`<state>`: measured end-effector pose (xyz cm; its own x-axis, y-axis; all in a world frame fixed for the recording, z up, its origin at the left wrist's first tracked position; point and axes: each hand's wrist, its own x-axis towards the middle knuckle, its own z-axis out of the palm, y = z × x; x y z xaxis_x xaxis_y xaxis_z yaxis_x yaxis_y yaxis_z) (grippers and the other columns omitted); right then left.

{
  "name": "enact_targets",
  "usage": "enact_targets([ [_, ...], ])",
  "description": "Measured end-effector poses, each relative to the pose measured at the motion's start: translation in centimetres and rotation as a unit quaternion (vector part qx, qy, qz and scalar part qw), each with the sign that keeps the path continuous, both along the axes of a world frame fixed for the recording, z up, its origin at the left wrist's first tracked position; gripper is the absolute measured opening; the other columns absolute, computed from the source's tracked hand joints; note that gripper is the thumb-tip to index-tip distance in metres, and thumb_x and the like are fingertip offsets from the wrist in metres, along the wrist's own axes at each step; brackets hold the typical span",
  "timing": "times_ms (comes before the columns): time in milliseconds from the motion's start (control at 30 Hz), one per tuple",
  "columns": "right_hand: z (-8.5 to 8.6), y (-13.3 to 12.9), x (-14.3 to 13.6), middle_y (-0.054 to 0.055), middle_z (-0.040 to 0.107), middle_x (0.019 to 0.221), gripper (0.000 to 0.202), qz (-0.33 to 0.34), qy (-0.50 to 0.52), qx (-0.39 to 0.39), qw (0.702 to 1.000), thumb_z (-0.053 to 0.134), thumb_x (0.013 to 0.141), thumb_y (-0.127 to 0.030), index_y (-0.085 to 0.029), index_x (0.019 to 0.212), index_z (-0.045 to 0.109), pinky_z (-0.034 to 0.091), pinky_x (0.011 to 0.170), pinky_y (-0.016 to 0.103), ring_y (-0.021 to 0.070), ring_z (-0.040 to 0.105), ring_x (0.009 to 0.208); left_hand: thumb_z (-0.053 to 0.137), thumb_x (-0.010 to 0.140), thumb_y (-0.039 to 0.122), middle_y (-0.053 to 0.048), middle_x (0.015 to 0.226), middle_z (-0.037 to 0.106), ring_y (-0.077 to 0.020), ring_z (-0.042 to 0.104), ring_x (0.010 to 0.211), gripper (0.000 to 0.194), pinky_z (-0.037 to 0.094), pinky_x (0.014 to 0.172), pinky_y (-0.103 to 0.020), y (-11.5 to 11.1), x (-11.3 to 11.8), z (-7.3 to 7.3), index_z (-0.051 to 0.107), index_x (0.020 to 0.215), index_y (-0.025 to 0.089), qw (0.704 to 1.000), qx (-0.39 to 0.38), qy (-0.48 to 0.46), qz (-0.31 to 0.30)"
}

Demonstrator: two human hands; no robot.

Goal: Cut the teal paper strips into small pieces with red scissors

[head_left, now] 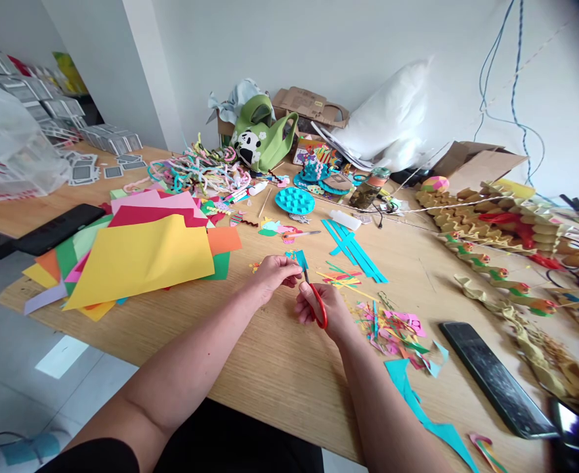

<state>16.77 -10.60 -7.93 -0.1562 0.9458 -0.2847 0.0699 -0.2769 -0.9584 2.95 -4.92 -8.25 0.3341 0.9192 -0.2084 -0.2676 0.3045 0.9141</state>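
Over the middle of the wooden table (270, 358), my left hand (277, 272) pinches a small piece of blue paper (300, 258) between thumb and fingertips. My right hand (325, 307) is closed around the red handles of a pair of scissors (321, 309). Their blades point away from me and meet the blue paper; I cannot tell how far apart they are. Tiny yellow and blue snippets (292, 255) lie just beyond my left hand. Thin coloured paper strips (341, 279) lie beside the scissors, and longer blue strips (353, 249) rest farther back on the right.
Stacked coloured paper (146, 259) covers the left side. Paper scraps (392, 328) and a dark phone (496, 378) lie to the right. Behind are a round blue paper piece (294, 201), a glass jar (369, 188) and a green panda bag (260, 141). Egg-carton pieces (496, 223) stand back right.
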Motion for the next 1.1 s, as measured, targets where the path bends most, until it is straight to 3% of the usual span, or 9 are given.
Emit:
enact_targets([
  [667, -0.05, -0.01, 0.13, 0.003, 0.063, 0.049, 0.050, 0.007, -0.001, 0.000, 1.000, 0.068, 0.066, -0.063, -0.014, 0.060, 0.057, 0.043, 0.033, 0.016, 0.0114, 0.058, 0.036, 0.064, 0.062, 0.017, -0.001, 0.059, 0.061, -0.0075, 0.054, 0.052, 0.008, 0.046, 0.057, -0.023, -0.02, -0.13, 0.28, 0.062, 0.065, 0.011, 1.000, 0.004, 0.004, -0.001],
  [1100, 0.00, -0.07, 0.32, 0.003, 0.062, 0.048, 0.050, 0.020, -0.011, -0.004, 1.000, 0.068, 0.066, -0.062, -0.014, 0.058, 0.057, 0.041, 0.032, 0.016, 0.0107, 0.057, 0.035, 0.064, 0.062, 0.019, -0.002, 0.062, 0.062, -0.0082, 0.055, 0.053, 0.010, 0.044, 0.056, -0.022, 0.11, -0.57, 0.70, 0.060, 0.066, 0.011, 0.998, -0.009, 0.033, -0.053],
])
